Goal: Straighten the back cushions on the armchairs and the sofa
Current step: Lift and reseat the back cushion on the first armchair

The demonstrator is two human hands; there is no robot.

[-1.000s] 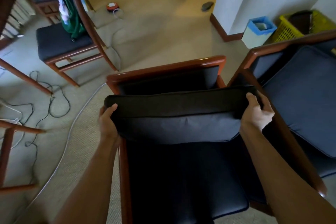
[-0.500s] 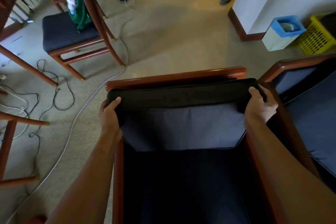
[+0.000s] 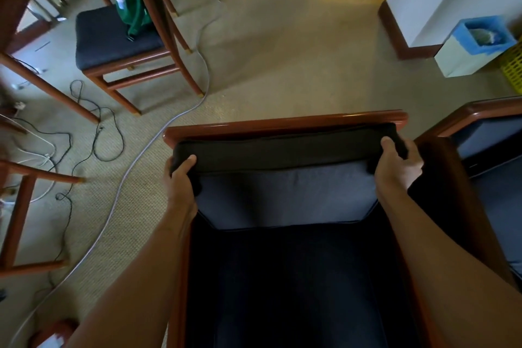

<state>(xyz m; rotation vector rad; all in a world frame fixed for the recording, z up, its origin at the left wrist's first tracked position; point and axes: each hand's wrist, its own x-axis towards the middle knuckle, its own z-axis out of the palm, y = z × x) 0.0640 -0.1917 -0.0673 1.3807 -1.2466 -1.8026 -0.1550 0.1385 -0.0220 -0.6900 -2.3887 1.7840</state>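
Dark navy fabric everywhere on this one. The back cushion (image 3: 285,178) sits upright against the armchair's (image 3: 285,123) polished wooden top rail, its upper edge tucked just under that rail and running nearly its whole width. The person's left hand (image 3: 182,178) is clamped on the cushion's left top corner, thumb over the front, and the right hand (image 3: 398,164) is wrapped around the right top corner, so both hands are closed on the cushion. Below the cushion the seat pad (image 3: 293,285) fills the frame between the two wooden arms, with the forearms lying along them.

Room-wise: to the right of the armchair, a second armchair (image 3: 485,133) stands almost touching it, so there's hardly any gap on that side. Behind the armchair it's open beige carpet (image 3: 282,51) all the way back. To the left of the armchair a grey cable (image 3: 135,161) snakes across the floor, with thinner black wires (image 3: 99,133) further out. A dining chair (image 3: 118,45) with a green garment (image 3: 132,0) draped on it stands back-left of the armchair, well apart. A blue-rimmed bin (image 3: 474,51) sits back-right, by the wall.
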